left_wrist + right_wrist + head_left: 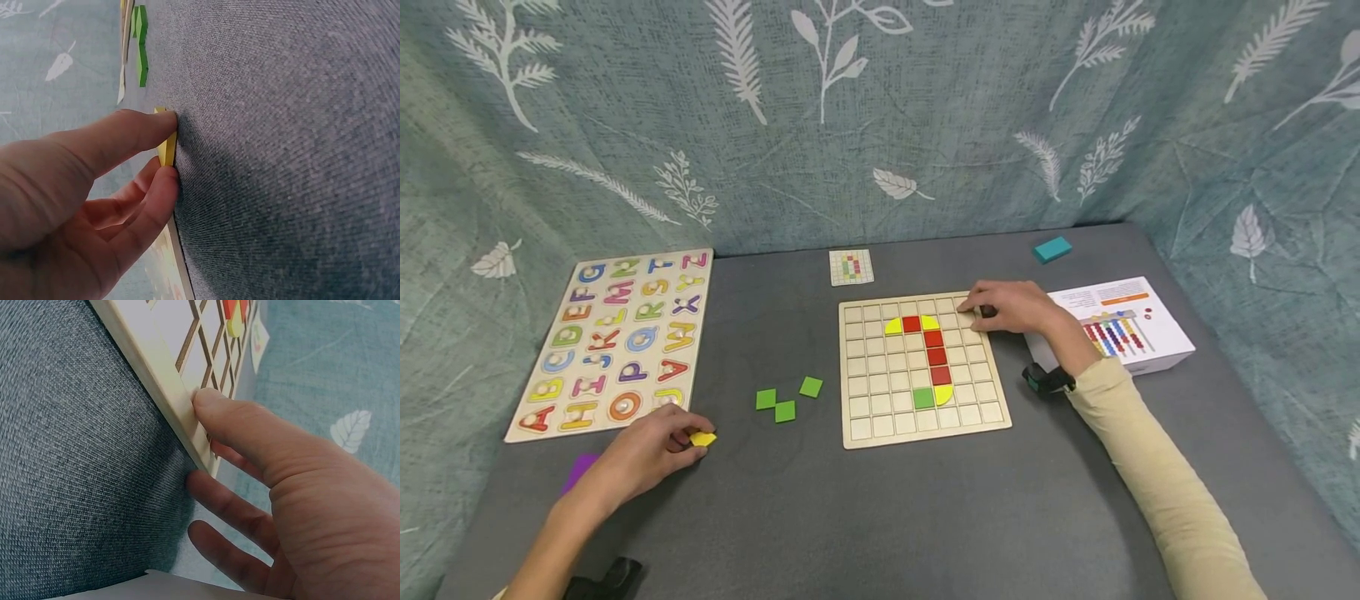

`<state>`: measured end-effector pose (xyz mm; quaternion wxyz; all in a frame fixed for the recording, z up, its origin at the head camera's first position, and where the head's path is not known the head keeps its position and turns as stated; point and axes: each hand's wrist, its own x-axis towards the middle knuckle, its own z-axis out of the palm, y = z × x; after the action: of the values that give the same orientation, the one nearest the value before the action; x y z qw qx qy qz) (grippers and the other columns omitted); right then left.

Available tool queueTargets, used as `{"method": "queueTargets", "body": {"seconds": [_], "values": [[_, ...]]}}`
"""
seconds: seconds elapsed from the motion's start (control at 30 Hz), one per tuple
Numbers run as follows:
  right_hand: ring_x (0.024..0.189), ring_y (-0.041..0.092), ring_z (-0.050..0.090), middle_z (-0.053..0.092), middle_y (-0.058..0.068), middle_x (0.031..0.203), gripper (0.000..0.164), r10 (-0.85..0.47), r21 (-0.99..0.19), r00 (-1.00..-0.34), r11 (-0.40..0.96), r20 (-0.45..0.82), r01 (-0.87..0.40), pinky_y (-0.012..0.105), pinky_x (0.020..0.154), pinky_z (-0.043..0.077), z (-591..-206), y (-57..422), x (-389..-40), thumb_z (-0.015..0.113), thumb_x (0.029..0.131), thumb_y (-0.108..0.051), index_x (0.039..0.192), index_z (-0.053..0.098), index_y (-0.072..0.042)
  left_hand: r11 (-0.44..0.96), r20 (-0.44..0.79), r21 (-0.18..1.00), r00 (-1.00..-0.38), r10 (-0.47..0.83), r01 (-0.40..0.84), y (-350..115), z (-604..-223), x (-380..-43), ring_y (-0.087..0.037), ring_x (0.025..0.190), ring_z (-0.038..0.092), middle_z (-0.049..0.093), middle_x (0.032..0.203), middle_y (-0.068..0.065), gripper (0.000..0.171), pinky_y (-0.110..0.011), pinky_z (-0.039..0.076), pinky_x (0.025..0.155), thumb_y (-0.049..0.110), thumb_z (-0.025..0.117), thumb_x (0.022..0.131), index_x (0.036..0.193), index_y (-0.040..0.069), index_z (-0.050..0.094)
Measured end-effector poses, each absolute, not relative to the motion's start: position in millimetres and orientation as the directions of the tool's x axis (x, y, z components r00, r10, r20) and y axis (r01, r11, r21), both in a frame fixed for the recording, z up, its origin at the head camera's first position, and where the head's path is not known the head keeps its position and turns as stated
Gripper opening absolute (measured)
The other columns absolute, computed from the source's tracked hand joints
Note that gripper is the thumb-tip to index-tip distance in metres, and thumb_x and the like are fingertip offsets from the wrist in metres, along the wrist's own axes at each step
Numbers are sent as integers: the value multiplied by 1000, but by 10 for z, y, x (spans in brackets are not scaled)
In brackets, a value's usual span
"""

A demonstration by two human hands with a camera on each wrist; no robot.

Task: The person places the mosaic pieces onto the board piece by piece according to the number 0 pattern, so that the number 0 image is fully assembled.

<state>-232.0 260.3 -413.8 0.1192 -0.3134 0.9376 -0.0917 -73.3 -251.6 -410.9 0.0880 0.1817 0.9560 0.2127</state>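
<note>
My left hand [651,450] pinches a small yellow tile [166,147] between thumb and fingers, low over the grey table beside the letter board. At its far right corner, the wooden grid board [850,375] is held by my right hand [1018,307]. In the right wrist view the thumb [215,403] lies on the board's rim, with other fingers round the corner. Several red squares [937,356], three yellow rounded tiles [943,394] and one green square [923,398] sit in the grid. Three loose green squares [785,412] lie left of it.
A pattern card [852,267] lies behind the grid board. An alphabet peg puzzle [703,333] is at the left, near a purple piece [578,472]. At the right are a white box [1165,333] and a teal block [1052,250]. A patterned curtain [955,167] hangs behind.
</note>
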Motion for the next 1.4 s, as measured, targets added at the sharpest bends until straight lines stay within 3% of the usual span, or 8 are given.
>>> {"method": "queueTargets", "body": {"seconds": [0.7, 1.23, 1.4], "values": [[85, 12, 54, 58, 1, 124, 38, -612, -250, -772, 785, -170, -567, 29, 64, 35, -4108, 2564, -2328, 67, 91, -35, 127, 65, -24, 874, -113, 401, -932, 344, 274, -2517, -4086, -715, -10, 78, 59, 62, 94, -2, 23, -26, 51, 68, 7, 79, 75, 96, 12, 72], [87, 12, 56, 58, 1, 125, 38, -609, -261, -773, 786, -178, -560, 29, 64, 36, -4110, 2598, -2306, 66, 91, -34, 128, 65, -24, 824, -22, 456, -921, 389, 337, -2500, -4080, -761, -2, 75, 59, 67, 90, 1, 22, -22, 52, 67, 4, 78, 75, 94, 12, 71], [87, 12, 56, 58, 1, 126, 38, -605, -256, -775, 790, -181, -557, 29, 64, 36, -4106, 2593, -2307, 67, 91, -35, 128, 64, -24, 787, -35, 527, -917, 398, 322, -2459, -4075, -781, 2, 78, 59, 69, 96, -1, 22, -22, 54, 68, 5, 78, 77, 97, 12, 71]]}}
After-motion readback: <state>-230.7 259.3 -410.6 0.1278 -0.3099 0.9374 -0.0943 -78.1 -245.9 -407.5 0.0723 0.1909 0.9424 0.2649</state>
